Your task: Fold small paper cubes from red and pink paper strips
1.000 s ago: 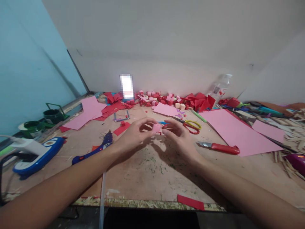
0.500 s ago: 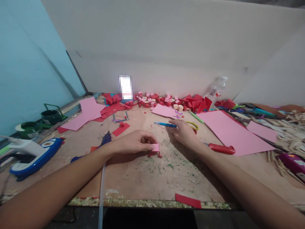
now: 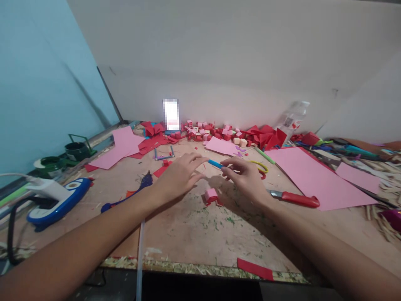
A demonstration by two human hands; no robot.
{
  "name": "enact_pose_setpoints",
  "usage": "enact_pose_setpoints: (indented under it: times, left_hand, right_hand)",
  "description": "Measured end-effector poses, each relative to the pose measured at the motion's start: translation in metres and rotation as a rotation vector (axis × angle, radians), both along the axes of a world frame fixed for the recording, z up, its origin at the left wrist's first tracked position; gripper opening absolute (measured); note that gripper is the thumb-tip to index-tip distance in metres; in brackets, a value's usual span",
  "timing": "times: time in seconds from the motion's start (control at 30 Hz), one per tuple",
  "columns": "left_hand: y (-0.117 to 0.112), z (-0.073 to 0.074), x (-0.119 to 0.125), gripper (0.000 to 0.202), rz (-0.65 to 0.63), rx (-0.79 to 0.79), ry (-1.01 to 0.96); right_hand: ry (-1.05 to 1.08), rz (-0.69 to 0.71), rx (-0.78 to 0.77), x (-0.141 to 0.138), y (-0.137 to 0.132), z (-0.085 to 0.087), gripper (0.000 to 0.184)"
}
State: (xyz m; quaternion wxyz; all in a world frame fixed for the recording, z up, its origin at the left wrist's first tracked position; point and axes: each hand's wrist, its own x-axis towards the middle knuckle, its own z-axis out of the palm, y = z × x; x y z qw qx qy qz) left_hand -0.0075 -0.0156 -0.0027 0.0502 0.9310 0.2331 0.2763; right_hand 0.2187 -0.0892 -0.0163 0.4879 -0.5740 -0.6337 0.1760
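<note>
My right hand (image 3: pixel 244 175) holds a slim blue pen (image 3: pixel 215 164) above the table, its far end pointing left. My left hand (image 3: pixel 178 173) is at that end, thumb and fingers apart; its fingertips hide the pen's tip, and whether they touch it I cannot tell. Below and between both hands, a small pink-topped cube figure (image 3: pixel 211 193) with thin red legs stands on the wood. Past my right wrist lies a red-handled knife (image 3: pixel 300 199). Scissors with yellow and red handles (image 3: pixel 260 167) are partly behind my right hand.
Small pink and red cubes (image 3: pixel 203 129) are heaped along the wall beside a lit phone (image 3: pixel 171 115). Pink sheets (image 3: pixel 319 179) lie right, near a plastic bottle (image 3: pixel 293 119). A blue power strip (image 3: pixel 59 205) and a glue gun (image 3: pixel 145 180) are at left.
My left hand has let go of the pink-topped figure and moved up to the pen's end. The figure now stands alone. My right hand has turned, still holding the pen.
</note>
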Motion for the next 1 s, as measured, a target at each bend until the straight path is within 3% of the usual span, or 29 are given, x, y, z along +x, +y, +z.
enact_pose_setpoints:
  times: [0.17,0.27,0.37,0.47,0.7,0.87,1.0]
  left_hand:
    - [-0.005,0.005,0.0,0.025,0.042,0.083,-0.003]
    - [-0.008,0.01,-0.001,0.023,0.044,-0.048,0.037]
    - [-0.014,0.014,-0.001,0.028,0.038,-0.213,0.052]
    - [-0.021,0.014,0.001,0.028,-0.034,-0.305,0.038]
    - [-0.025,0.016,0.002,0.028,-0.116,-0.413,-0.002]
    - [-0.028,0.024,0.003,0.029,-0.187,-0.576,0.05]
    - [-0.027,0.032,0.003,0.028,-0.156,-0.58,0.031]
  right_hand:
    - [0.255,0.083,-0.078,-0.01,-0.009,0.004,0.019]
    - [0.405,0.086,-0.093,-0.012,-0.011,0.004,0.025]
    - [0.697,0.106,-0.115,-0.02,-0.014,0.006,0.031]
    - [0.901,0.185,-0.22,-0.032,-0.02,0.009,0.034]
    - [0.891,0.376,-0.312,-0.03,-0.023,0.006,0.029]
    - [0.836,0.328,-0.317,-0.032,-0.023,0.004,0.02]
    - [0.828,0.248,-0.269,-0.036,-0.022,0.012,0.02]
